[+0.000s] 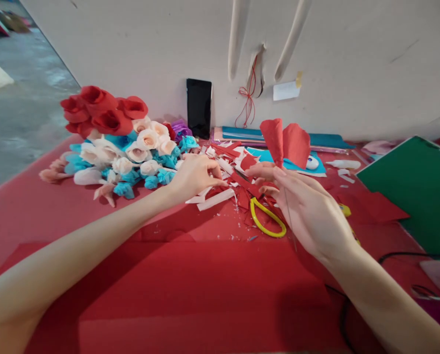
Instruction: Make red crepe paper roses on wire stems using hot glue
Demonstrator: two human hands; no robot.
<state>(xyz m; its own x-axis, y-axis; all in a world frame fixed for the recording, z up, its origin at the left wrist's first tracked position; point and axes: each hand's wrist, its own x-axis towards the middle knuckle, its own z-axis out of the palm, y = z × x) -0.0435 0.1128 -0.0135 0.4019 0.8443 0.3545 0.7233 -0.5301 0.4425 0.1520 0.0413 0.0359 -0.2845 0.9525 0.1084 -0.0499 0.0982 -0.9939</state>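
My right hand (pixel 304 206) is closed on the thin wire stem of a red crepe-paper flower (pixel 294 145). Two curved petals stand upright above its fingers, and the wire runs down across the palm. Over a heap of red and white paper scraps (pixel 216 197) hovers my left hand (pixel 196 174), its fingers curved and slightly apart, with nothing visible in them. Scissors with yellow handles (pixel 267 231) lie just left of my right hand, their blades partly among the scraps.
Finished paper flowers (pixel 146 140) in red, cream and blue are piled at the left. A black phone (pixel 199 108) leans against the wall. A white glue bottle (pixel 343 164) and a green sheet (pixel 415 196) lie at the right, near a black cable (pixel 343 314). Red paper (pixel 190 285) covers the front.
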